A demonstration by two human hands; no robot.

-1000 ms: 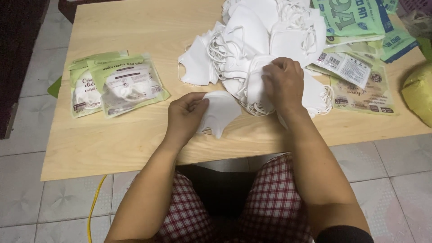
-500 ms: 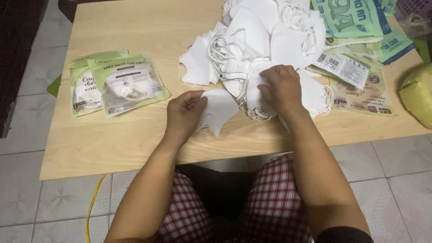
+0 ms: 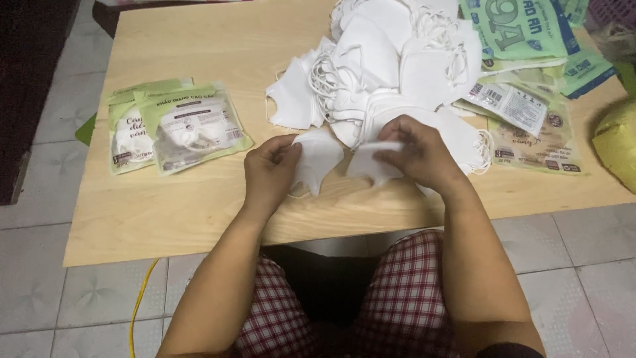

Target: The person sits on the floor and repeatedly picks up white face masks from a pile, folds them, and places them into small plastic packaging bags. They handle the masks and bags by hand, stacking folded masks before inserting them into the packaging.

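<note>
My left hand (image 3: 268, 174) grips a white face mask (image 3: 319, 157) at its left edge, just above the wooden table (image 3: 199, 205). With its fingers closed on it, my right hand (image 3: 416, 154) holds a second white mask (image 3: 372, 162) pulled from the front of a big heap of white masks (image 3: 391, 63). The two masks hang side by side between my hands, near the table's front edge.
Two sealed green-and-clear mask packets (image 3: 173, 126) lie on the table's left half. Flat green and blue empty packets (image 3: 523, 73) are stacked at the right. A yellow-green rounded object (image 3: 617, 142) sits at the right edge. A yellow cable (image 3: 140, 298) runs over the tiled floor.
My right hand has drawn a mask out of the heap toward me. My left hand has lifted its mask slightly and moved closer to the right hand.
</note>
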